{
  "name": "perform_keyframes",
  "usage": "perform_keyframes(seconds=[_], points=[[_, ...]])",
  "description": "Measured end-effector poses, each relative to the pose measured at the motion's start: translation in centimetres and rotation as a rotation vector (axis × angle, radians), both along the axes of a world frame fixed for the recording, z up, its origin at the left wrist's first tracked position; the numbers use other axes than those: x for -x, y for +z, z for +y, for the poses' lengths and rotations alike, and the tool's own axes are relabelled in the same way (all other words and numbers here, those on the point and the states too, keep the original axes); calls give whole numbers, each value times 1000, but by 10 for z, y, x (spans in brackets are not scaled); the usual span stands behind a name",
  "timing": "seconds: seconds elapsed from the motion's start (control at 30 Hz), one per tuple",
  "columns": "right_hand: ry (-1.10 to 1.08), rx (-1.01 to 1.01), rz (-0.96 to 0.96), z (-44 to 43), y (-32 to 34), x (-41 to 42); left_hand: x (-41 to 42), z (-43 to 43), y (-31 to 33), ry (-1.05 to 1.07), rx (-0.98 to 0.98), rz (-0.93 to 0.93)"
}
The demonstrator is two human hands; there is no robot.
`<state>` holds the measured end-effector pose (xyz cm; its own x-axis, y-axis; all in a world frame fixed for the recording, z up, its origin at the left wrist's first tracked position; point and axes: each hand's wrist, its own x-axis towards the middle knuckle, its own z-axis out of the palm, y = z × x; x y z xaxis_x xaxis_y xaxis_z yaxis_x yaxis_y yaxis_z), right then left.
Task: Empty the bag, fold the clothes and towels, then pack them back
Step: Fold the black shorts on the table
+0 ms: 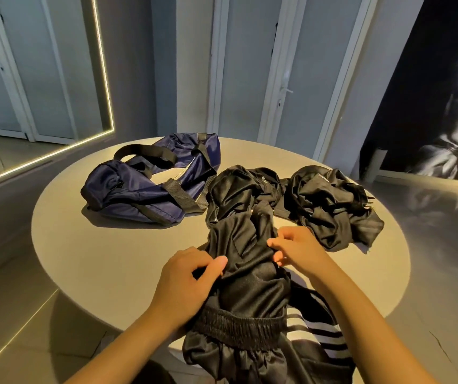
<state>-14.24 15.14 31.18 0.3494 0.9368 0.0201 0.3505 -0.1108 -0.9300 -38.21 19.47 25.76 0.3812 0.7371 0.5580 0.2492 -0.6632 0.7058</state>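
Round and pale, your table (83, 259) stands before grey doors, with a mirror edged by a light strip (105, 79) at the far left. On the table's left part the navy blue nylon duffel bag with black straps (128, 189) lies slack and open. It looks emptied and is set aside, probably to leave you room for folding.

Your left hand (186, 281) pinches the left edge of the shiny black satin trousers with an elastic waistband and white side stripes (250, 286), thumb against curled fingers. The trousers lie in front of you, the waistband hanging over the near rim of the table. I think you hold them so to pull the cloth flat before the first fold.

Behind them waits a crumpled black garment (236, 189), not yet folded. Your right hand (297, 250) grips the same trousers higher up, fingers curled into the fabric. To its right sits a loose pile of black clothes (330, 206), also unfolded.
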Motion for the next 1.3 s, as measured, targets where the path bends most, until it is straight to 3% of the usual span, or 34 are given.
perform_keyframes(seconds=[0.07,0.13,0.27,0.37,0.43,0.47,0.63,0.7,0.9,1.07,1.13,1.3], points=[[-27,-57,27,-17,-18,-7,-1,4,5,11,159,-13],[-56,-78,36,-35,-33,-8,-6,8,18,41,191,12],[-110,-155,-20,-47,-50,-1,-36,11,52,65,-31,83],[-116,-193,-65,-46,-53,2,-62,17,64,110,-160,434],[-101,-211,-72,-46,-57,0,-70,23,63,197,-131,686],[-99,-219,-75,-46,-59,-1,-71,26,61,198,-88,705],[-80,-258,-100,-46,-61,-2,-58,43,63,54,249,425],[-84,-264,-107,-43,-61,-2,-52,47,67,44,285,366],[-87,-253,-120,-43,-60,-3,-52,50,58,66,236,414],[-78,-245,-98,-45,-58,-1,-59,47,56,77,89,618],[-81,-237,-94,-46,-59,-2,-59,46,60,66,119,535],[-79,-229,-71,-47,-59,-2,-49,47,97,-16,331,108]])
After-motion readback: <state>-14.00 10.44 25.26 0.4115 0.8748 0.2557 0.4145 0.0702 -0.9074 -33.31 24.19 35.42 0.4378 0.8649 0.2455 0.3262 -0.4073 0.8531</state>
